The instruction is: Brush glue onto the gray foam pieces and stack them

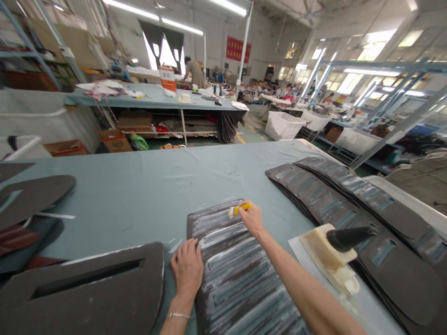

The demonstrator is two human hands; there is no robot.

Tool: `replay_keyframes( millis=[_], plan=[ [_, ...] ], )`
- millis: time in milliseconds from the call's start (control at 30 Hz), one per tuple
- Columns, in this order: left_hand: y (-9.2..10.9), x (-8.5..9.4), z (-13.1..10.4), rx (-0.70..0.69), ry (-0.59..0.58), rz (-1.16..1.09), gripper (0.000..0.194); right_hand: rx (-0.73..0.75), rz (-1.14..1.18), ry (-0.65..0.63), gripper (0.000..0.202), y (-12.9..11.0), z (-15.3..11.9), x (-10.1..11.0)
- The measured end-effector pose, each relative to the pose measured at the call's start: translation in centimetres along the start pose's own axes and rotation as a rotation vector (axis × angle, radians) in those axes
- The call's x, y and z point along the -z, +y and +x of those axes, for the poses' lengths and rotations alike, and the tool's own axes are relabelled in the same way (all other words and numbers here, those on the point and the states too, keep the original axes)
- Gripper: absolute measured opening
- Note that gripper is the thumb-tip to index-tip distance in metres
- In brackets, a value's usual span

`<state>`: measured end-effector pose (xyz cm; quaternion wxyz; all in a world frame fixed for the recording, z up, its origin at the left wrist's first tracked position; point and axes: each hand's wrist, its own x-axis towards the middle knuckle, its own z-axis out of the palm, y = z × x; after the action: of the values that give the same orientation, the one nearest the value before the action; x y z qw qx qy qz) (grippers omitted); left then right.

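"What's at the lower centre of the frame?"
"The right hand (252, 218) grips a yellow brush (236, 211) over a dark, white-streaked panel (237, 265); the left hand (187, 267) rests at its left edge."
"And lower right?"
"A cream container (313, 239) beside stacked dark pieces (408, 274)."

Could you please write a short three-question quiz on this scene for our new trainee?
1. What does the right hand hold?
A) a pair of scissors
B) a yellow-handled brush
C) a ruler

2. True or false: the left hand also holds a brush.

3. Fill in the blank: in the picture, the slotted panel lies to the ____ of the streaked panel.

Key:
1. B.
2. False; the left hand is at the streaked panel's left edge, with no tool visible in it.
3. Left.
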<state>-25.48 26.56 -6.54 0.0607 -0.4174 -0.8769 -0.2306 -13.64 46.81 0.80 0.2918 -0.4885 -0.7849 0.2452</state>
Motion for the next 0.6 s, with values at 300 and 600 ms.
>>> replay_keyframes(
  millis=[300, 600],
  plan=[
    [-0.3, -0.3, -0.1, 0.019, -0.001, -0.094, 0.028, -0.099, 0.041, -0.027, 0.027, 3.1, -0.1, 0.4],
    [-2.2, 0.9, -0.4, 0.122, 0.007, -0.429, 0.028, 0.162, 0.096, -0.186, 0.02, -2.4, -3.8, -0.5]
  ],
)
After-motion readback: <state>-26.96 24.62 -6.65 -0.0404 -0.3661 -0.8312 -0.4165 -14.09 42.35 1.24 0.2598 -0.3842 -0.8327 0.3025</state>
